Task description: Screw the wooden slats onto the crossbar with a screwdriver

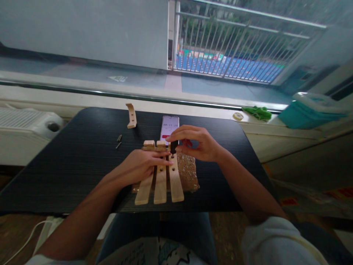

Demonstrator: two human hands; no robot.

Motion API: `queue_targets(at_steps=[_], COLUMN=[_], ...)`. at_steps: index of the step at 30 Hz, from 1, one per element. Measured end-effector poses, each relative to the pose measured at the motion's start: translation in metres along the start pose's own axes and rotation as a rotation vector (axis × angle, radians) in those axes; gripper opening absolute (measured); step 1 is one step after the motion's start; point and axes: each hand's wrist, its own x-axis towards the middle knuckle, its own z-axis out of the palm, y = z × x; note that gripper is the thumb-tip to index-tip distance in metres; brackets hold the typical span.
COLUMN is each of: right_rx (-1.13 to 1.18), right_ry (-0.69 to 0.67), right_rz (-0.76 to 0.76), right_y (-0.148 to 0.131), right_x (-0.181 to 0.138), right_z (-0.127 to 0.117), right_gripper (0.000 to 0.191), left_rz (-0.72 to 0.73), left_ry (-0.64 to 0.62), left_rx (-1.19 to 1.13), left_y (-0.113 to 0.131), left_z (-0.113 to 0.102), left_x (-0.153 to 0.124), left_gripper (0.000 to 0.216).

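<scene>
Three pale, curved wooden hook pieces lie side by side across a brown block [188, 171] in clear wrapping. Flat over them rests my left hand [140, 163], fingers stretched toward the right wooden piece [176, 186] and crossing the middle wooden piece [160, 189] and left wooden piece [144, 190]. In my right hand [200, 142] is a short black screwdriver [173, 146], held upright by thumb and fingers. Its tip meets the upper hole of the right piece. The lower hole shows bare. My left hand hides part of the left piece.
A loose wooden hook piece [132, 117] stands at the back left, with small screws [119, 141] nearer. Behind the work lies a phone [170, 123] showing a timer. The windowsill holds a tape roll [238, 116], a green cloth [257, 113] and a teal bin [299, 114].
</scene>
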Motion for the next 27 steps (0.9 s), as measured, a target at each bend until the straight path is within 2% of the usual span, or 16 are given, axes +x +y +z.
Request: queue_targets(at_steps=[7, 27], right_rx=[0.077, -0.034], right_ry=[-0.033, 0.096], right_rz=[0.088, 0.073], right_y=[-0.0031, 0.0026], right_x=[-0.0010, -0.0034], right_z=[-0.0023, 0.0032], right_gripper=[0.022, 0.020], left_rz=[0.001, 0.000], left_ry=[0.002, 0.008], left_rx=[-0.014, -0.023], left_y=[-0.0012, 0.0017], left_z=[0.0015, -0.0014], left_x=[-0.0008, 0.0002], left_gripper=[0.055, 0.053])
